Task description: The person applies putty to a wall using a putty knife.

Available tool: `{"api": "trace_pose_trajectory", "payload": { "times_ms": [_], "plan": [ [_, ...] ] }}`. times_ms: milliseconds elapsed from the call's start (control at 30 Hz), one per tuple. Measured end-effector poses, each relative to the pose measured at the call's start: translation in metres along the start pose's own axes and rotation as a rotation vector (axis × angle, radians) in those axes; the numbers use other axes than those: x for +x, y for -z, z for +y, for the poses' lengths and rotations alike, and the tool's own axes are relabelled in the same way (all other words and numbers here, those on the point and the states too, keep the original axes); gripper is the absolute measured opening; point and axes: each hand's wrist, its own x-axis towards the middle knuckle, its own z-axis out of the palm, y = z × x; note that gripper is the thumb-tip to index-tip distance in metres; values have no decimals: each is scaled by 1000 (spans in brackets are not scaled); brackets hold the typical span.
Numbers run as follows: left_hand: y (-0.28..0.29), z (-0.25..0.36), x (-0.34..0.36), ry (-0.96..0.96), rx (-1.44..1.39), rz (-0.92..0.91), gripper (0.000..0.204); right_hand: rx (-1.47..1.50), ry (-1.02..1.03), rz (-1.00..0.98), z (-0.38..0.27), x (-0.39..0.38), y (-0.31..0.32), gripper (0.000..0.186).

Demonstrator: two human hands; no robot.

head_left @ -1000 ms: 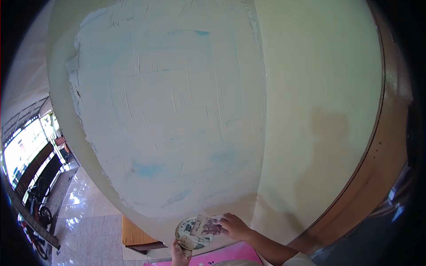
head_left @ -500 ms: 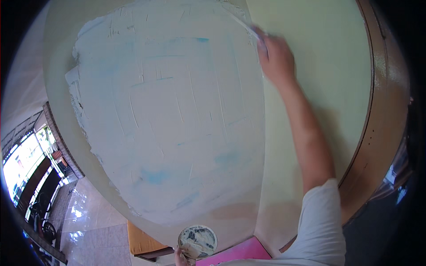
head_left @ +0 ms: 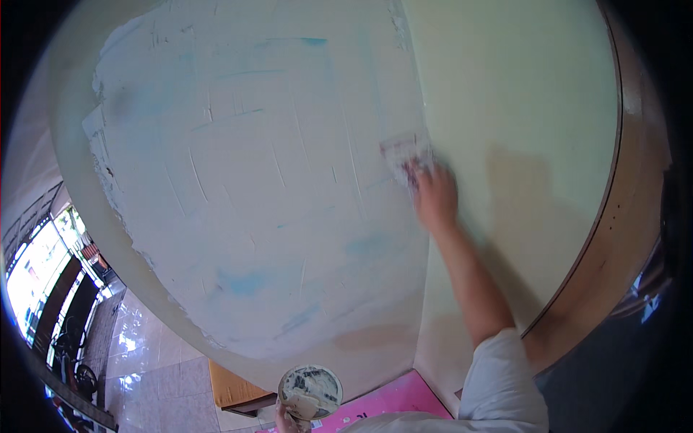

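My right hand [head_left: 437,196] is closed on a putty knife [head_left: 401,153], somewhat blurred by motion. Its wide, putty-smeared blade is at the wall beside the inside corner. White putty [head_left: 289,159] covers most of the left wall [head_left: 66,137], with thin ridges, bluish patches and a ragged left edge. At the bottom, my left hand [head_left: 284,418] is closed at the rim of a round tub [head_left: 339,395] with whitish putty inside. A putty-covered flat piece lies across the tub's near side by my fingers; whether my hand grips that piece, the tub or both is hard to see.
A pale green wall [head_left: 512,94] meets the puttied one at the corner, bounded by a brown frame [head_left: 635,166] at right. Low down are a pink panel [head_left: 404,397] and an orange-topped seat [head_left: 234,382]. Shiny floor tiles [head_left: 155,361] lead to a bright opening at left.
My right hand has come down along the corner with the putty knife, from near the top to mid-height. The view has shifted slightly; my left hand stays by the tub.
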Motion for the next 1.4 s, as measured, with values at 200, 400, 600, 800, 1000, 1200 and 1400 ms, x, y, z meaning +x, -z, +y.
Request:
{"api": "trace_pose_trajectory", "payload": {
  "times_ms": [200,400,600,800,1000,1200,1400],
  "plan": [
    [-7,1,15,-13,110,9,22,81,-149,-360,-25,-266,-39,45],
    [16,2,28,72,149,-122,28,241,-187,-577,-23,-372,-20,41],
    [37,-12,38,58,36,-382,34,127,-65,-295,3,-288,-14,43],
    [49,-13,1,-52,37,-210,42,117,116,339,-15,82,67,40],
    [46,-8,-14,-164,-60,-448,50,62,110,211,-95,275,152,33],
    [40,-9,-22,-110,-50,-318,46,10,197,271,-84,252,94,29],
    [34,-6,-23,-38,-25,-202,43,149,198,191,-54,62,7,61]
  ]
}}
